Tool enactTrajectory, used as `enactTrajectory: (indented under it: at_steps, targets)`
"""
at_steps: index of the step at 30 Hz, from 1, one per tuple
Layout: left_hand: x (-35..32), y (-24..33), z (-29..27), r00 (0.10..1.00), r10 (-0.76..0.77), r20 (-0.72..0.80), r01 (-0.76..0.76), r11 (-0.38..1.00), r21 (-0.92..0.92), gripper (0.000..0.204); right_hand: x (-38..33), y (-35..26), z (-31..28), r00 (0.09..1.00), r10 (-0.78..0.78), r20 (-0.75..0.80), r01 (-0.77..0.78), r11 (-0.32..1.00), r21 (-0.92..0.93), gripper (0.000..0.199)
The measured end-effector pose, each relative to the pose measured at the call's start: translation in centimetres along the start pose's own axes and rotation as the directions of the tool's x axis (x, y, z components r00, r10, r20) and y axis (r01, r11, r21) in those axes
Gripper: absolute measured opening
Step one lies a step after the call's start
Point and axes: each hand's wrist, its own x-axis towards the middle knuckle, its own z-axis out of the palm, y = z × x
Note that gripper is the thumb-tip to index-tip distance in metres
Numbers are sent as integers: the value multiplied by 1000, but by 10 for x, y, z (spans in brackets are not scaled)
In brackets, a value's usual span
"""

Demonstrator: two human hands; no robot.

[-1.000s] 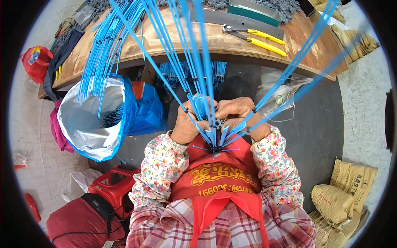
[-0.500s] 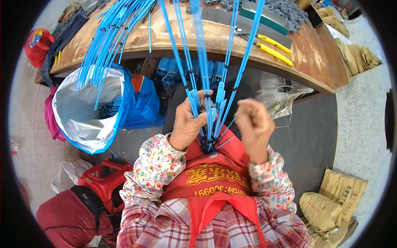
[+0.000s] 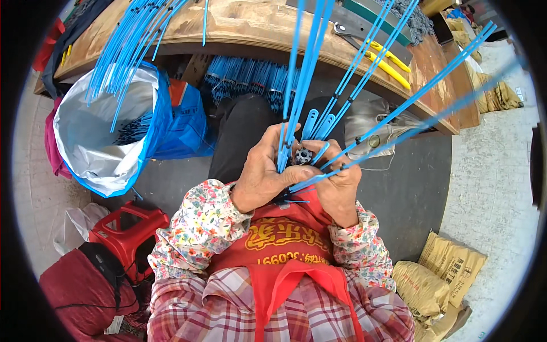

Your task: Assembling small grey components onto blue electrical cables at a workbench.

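Above my lap I hold a frame of long, thin blue ribs (image 3: 311, 68) with black joints, like an umbrella's. My left hand (image 3: 259, 176) is closed round one bunch of ribs, its thumb reaching across to the right. My right hand (image 3: 340, 185) is closed on the ribs that fan out to the right. Between the hands shows a small dark grey notched hub (image 3: 303, 155), with flat blue end pieces (image 3: 310, 122) standing just beyond it. My fingers hide where most ribs meet the hub.
A wooden table (image 3: 239, 28) bears loose blue ribs (image 3: 134, 43) and yellow-handled pliers (image 3: 388, 69). A white-lined blue bag (image 3: 71, 122) stands left, near a red stool (image 3: 125, 231). Bundled ribs (image 3: 245, 80) lie under the table; brown sacks (image 3: 424, 288) lie at lower right.
My right hand, raised and apart before, has come down onto the ribs beside my left hand. The ribs have spread to the right, uncovering the hub. The whole view has shifted slightly.
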Motion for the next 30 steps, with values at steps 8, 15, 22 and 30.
enactTrajectory:
  at_steps: [8,15,22,30]
  targets:
    - [3,9,-27,970,6,244,13,997,-76,58,11,8,-12,995,55,81,-58,998,32,29]
    - [10,6,-23,941,-90,326,116,991,-61,30,16,24,-20,988,-67,139,36,975,218,21]
    - [6,-12,-8,969,176,171,-182,983,19,22,16,22,-23,987,-37,154,-2,969,246,19]
    - [1,-6,-1,938,345,25,-344,920,190,23,15,14,-20,978,-93,187,51,975,217,22]
